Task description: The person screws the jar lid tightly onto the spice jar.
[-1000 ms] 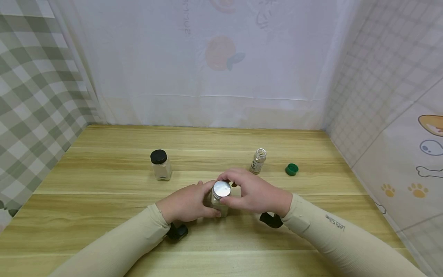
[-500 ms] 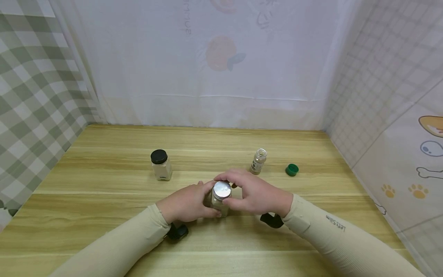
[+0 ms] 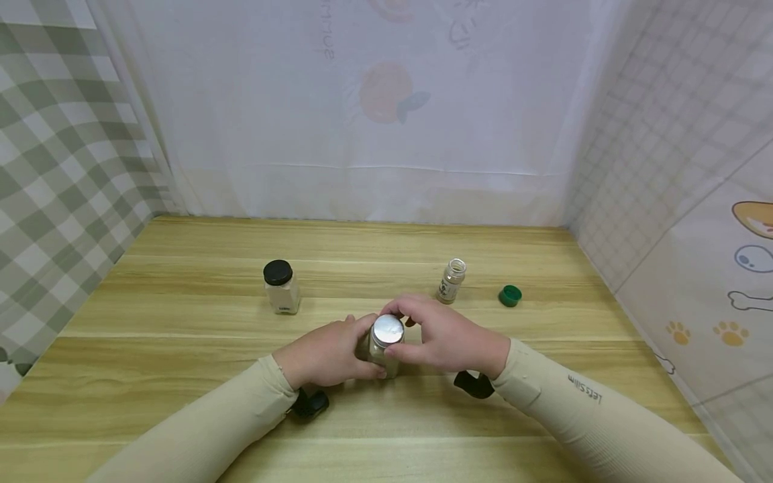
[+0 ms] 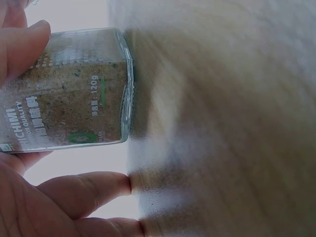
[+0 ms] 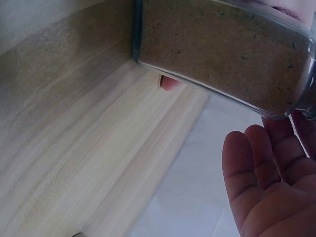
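Observation:
In the head view a glass seasoning jar [image 3: 391,366] with a silver lid [image 3: 388,330] stands upright at the front middle of the table. My left hand [image 3: 329,352] grips its body, thumb on the near side and fingers around the far side. From the right, my right hand [image 3: 449,337] holds the lid's edge between thumb and index finger. Speckled brown powder fills most of the jar [image 4: 84,98] in the left wrist view, behind white print and a green mark. The right wrist view shows the jar's plain side, with several fingertips close to its top end.
A black-capped jar [image 3: 282,295] of pale powder stands at the back left of the wooden table [image 3: 181,376]. Behind my right hand is a small uncapped glass bottle [image 3: 449,285], with a green cap [image 3: 510,296] to its right. Cloth walls border the back and sides.
My right thumb and index finger shift slightly along the lid's edge and back. The jar and my left hand stay in place.

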Available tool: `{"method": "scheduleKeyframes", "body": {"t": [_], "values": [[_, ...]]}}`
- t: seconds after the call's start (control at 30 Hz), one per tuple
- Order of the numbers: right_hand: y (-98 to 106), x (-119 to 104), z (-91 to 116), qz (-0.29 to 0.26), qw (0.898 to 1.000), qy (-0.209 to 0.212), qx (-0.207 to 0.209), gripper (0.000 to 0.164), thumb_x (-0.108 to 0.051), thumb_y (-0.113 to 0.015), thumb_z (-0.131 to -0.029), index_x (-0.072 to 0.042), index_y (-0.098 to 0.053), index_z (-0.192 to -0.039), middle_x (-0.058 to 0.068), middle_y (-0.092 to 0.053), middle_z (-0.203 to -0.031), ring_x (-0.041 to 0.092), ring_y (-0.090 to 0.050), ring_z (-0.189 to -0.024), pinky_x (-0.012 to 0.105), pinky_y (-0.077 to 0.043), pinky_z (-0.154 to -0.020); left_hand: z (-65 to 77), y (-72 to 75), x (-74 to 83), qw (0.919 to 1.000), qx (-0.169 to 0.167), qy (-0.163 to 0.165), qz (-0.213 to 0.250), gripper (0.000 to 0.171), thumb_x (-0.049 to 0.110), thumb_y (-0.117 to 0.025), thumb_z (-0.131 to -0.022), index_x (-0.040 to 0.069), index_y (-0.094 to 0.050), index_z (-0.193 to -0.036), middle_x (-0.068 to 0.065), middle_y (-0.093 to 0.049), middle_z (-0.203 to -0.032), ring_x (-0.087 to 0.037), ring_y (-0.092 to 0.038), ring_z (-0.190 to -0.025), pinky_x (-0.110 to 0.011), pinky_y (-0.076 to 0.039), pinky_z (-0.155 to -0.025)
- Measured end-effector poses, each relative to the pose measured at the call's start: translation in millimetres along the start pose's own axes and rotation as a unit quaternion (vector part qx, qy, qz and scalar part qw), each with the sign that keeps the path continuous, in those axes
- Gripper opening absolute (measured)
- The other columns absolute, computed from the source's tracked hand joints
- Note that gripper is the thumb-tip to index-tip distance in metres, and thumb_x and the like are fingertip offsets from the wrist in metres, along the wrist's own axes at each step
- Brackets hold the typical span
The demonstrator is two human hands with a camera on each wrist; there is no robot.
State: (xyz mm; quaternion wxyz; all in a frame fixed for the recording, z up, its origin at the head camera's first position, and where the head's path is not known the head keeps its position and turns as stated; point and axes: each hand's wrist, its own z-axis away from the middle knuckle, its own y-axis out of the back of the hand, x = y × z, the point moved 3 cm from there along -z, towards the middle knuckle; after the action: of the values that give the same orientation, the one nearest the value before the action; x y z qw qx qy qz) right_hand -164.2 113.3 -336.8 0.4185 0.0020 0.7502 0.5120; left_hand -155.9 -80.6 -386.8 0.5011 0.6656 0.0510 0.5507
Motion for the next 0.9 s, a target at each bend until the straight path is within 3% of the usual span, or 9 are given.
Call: {"method": "scheduleKeyframes", "body": {"t": [0.2,0.33,0.5,0.7,0.8,0.9], "values": [[-0.4,0.0,-0.6,0.006,1.0,0.03,0.001,0.049,-0.022,-0.078,-0.096,-0.007,-0.06,-0.139,0.0,-0.068,-0.129,0.013,-0.063,-0.115,0.043,-0.055,-0.101,0.5,0.3,-0.8,0.9998,-0.002,0.019,-0.011,0.072,0.042,-0.085,-0.089,0.022,-0.05,-0.149,-0.006,-0.071,-0.135,-0.041,-0.055,-0.141,-0.054,-0.031,-0.127],[-0.5,0.5,-0.6,0.006,0.999,0.053,0.005,0.042,-0.015,-0.075,-0.096,-0.008,-0.062,-0.136,-0.001,-0.069,-0.128,0.012,-0.063,-0.114,0.04,-0.055,-0.1,1.5,0.3,-1.5,0.9993,-0.003,0.035,-0.013,0.083,0.046,-0.084,-0.088,0.023,-0.044,-0.157,-0.013,-0.067,-0.143,-0.051,-0.044,-0.147,-0.057,-0.035,-0.125],[-0.9,0.8,0.2,-0.002,0.999,0.044,0.002,0.033,-0.014,-0.074,-0.097,-0.011,-0.065,-0.128,-0.002,-0.069,-0.123,0.012,-0.062,-0.11,0.038,-0.056,-0.097,1.9,0.4,-0.9,0.9994,-0.004,0.033,-0.008,0.085,0.045,-0.084,-0.089,0.027,-0.041,-0.16,-0.011,-0.067,-0.143,-0.049,-0.045,-0.147,-0.056,-0.033,-0.125],[-0.9,1.2,0.1,-0.017,1.0,0.016,0.004,0.028,-0.019,-0.077,-0.097,-0.012,-0.065,-0.121,-0.002,-0.07,-0.119,0.011,-0.063,-0.107,0.039,-0.056,-0.097,0.7,0.0,-0.8,0.9998,-0.002,0.022,-0.001,0.064,0.042,-0.085,-0.089,0.028,-0.053,-0.143,0.0,-0.073,-0.132,-0.037,-0.057,-0.14,-0.055,-0.029,-0.128],[-0.9,0.9,-0.2,-0.025,1.0,0.007,0.001,0.033,-0.02,-0.079,-0.095,-0.012,-0.064,-0.123,-0.002,-0.069,-0.119,0.012,-0.064,-0.108,0.039,-0.056,-0.098,0.6,-0.1,-1.0,0.9998,0.0,0.018,0.0,0.059,0.042,-0.085,-0.088,0.027,-0.055,-0.137,0.0,-0.074,-0.128,-0.04,-0.057,-0.14,-0.056,-0.031,-0.127],[-0.8,1.5,-0.4,-0.028,1.0,0.01,-0.004,0.04,-0.021,-0.079,-0.095,-0.009,-0.061,-0.13,-0.001,-0.068,-0.124,0.013,-0.063,-0.11,0.038,-0.055,-0.099,0.6,-0.5,-1.6,0.9998,0.0,0.019,-0.003,0.063,0.042,-0.085,-0.088,0.026,-0.054,-0.141,-0.003,-0.073,-0.131,-0.042,-0.054,-0.142,-0.055,-0.031,-0.127]]}}
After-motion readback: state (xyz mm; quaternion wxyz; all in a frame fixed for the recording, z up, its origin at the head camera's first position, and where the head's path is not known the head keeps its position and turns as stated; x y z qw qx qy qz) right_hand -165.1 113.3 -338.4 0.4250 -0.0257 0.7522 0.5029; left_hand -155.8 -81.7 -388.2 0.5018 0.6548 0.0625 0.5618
